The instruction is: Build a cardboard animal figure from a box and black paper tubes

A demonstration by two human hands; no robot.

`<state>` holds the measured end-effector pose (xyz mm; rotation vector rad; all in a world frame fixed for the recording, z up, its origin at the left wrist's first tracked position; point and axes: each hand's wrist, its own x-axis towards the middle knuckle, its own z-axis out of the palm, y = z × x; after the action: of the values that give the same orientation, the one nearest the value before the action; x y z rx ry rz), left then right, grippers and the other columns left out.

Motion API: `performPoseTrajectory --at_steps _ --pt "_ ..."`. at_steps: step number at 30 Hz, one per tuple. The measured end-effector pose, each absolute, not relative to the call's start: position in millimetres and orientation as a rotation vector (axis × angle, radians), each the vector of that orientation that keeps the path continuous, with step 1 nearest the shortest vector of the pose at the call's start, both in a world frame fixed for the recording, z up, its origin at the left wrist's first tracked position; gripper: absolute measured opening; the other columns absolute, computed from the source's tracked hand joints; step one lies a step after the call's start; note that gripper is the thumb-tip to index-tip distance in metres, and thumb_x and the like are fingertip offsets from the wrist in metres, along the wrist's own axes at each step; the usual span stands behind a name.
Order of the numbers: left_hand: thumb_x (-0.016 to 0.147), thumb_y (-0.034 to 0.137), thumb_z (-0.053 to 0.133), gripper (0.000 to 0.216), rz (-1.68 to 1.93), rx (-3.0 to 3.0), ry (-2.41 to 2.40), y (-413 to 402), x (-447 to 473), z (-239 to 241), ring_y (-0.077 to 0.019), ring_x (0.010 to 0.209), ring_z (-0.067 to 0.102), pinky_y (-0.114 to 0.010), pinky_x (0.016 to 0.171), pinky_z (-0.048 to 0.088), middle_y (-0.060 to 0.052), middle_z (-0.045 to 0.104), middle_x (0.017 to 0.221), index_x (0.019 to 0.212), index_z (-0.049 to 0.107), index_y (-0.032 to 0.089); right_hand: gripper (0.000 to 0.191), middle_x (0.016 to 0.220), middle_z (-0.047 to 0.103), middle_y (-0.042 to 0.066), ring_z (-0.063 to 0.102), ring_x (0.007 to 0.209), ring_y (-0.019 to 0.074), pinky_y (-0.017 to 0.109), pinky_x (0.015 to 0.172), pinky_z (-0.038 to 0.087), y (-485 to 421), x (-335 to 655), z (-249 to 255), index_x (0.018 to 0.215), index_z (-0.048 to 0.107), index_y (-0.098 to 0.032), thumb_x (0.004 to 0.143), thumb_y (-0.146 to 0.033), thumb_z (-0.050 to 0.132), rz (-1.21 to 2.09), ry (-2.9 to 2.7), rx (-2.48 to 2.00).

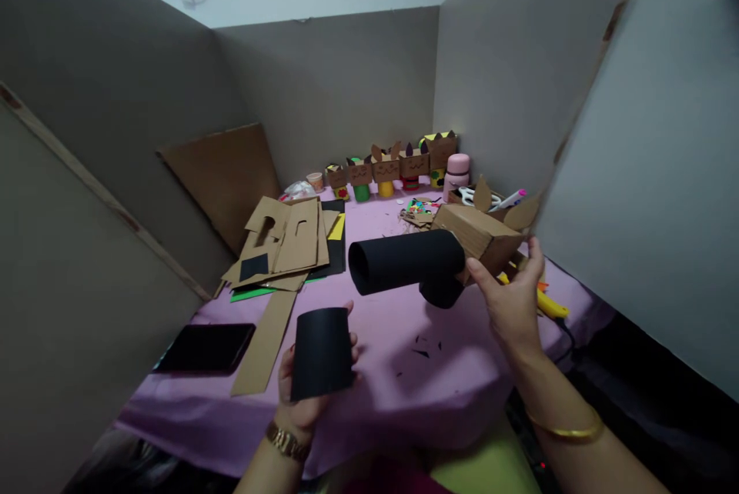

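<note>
My left hand point(301, 411), low in the middle, is closed around a small curved piece of black paper point(322, 354), its fingertips showing along the right edge. My right hand point(513, 317) grips a cardboard figure point(482, 236) tilted on its side above the table. Pointed cardboard ears point(523, 213) rise from the figure's box-shaped head. A black paper tube point(404, 259) sticks out leftward from it, its open end facing left. Below that tube a second rounded black paper part point(442, 292) shows; how it is fixed cannot be seen.
Cut cardboard sheets point(297, 236) and a dark phone point(205, 348) lie on the left. Finished box-headed figures point(386, 169) line the back, beside a pink bottle point(457, 175). A yellow corded tool point(551, 304) lies at right. Black scraps point(423, 353) dot the purple tablecloth point(381, 325).
</note>
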<state>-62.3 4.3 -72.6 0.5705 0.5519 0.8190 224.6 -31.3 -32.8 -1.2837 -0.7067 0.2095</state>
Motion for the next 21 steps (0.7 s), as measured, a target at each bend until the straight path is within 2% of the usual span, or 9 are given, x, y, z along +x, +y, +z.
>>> performPoseTrajectory --at_steps 3,6,9,11,13,17,21 --pt "0.068 0.059 0.059 0.074 0.791 0.471 0.513 -1.1 -58.7 -68.4 -0.0160 0.063 0.063 -0.030 0.056 0.052 -0.003 0.069 0.082 0.134 0.045 0.028 0.107 0.141 0.039 0.018 0.050 0.121 0.0305 0.048 0.096 0.046 -31.9 225.2 -33.6 0.147 0.012 -0.021 0.065 -0.044 0.077 0.218 -0.705 -1.268" --pt "0.068 0.059 0.059 0.078 0.799 0.477 0.526 -3.9 -57.3 -65.8 -0.0148 0.060 0.060 -0.028 0.055 0.050 -0.002 0.067 0.078 0.136 0.043 0.025 0.109 0.142 0.039 0.020 0.049 0.121 0.0304 0.048 0.097 0.045 -31.9 224.3 -31.9 0.146 0.013 -0.018 0.063 -0.043 0.078 0.230 -0.690 -1.236" --pt "0.059 0.064 0.064 0.088 0.838 0.619 0.561 -3.0 -55.8 -63.0 -0.0215 0.076 0.064 -0.035 0.067 0.051 -0.005 0.069 0.089 0.134 0.045 0.022 0.108 0.141 0.040 0.021 0.049 0.121 0.0302 0.049 0.097 0.045 -31.4 224.1 -31.7 0.146 0.014 -0.017 0.063 -0.045 0.078 0.228 -0.685 -1.235" --pt "0.057 0.052 0.073 0.086 0.893 0.714 0.578 0.5 -52.6 -60.2 -0.0255 0.094 0.063 -0.038 0.084 0.048 -0.007 0.069 0.104 0.134 0.045 0.023 0.107 0.141 0.040 0.020 0.050 0.120 0.0303 0.049 0.097 0.045 -30.8 225.5 -33.6 0.146 0.014 -0.018 0.064 -0.045 0.077 0.215 -0.693 -1.246" --pt "0.060 0.036 0.077 0.087 0.940 0.862 0.608 6.6 -47.3 -57.5 -0.0258 0.107 0.059 -0.037 0.094 0.043 -0.006 0.065 0.116 0.137 0.039 0.026 0.106 0.142 0.039 0.019 0.049 0.121 0.0300 0.049 0.097 0.044 -30.1 228.1 -36.4 0.146 0.014 -0.020 0.065 -0.046 0.076 0.197 -0.707 -1.262" --pt "0.065 0.031 0.075 0.097 0.955 1.299 0.700 23.3 -34.7 -58.3 -0.0280 0.112 0.056 -0.038 0.093 0.043 -0.010 0.059 0.123 0.145 0.020 0.026 0.104 0.144 0.037 0.017 0.046 0.124 0.0294 0.048 0.100 0.042 -28.9 232.3 -39.8 0.146 0.013 -0.021 0.066 -0.046 0.075 0.148 -0.740 -1.296" --pt "0.062 0.024 0.077 0.100 0.940 1.409 0.691 36.8 -26.0 -68.6 -0.0285 0.111 0.056 -0.039 0.093 0.043 -0.012 0.058 0.120 0.145 0.022 0.022 0.106 0.145 0.034 0.019 0.045 0.125 0.0306 0.048 0.101 0.041 -27.7 228.6 -39.6 0.146 0.013 -0.019 0.065 -0.045 0.076 0.146 -0.753 -1.307"
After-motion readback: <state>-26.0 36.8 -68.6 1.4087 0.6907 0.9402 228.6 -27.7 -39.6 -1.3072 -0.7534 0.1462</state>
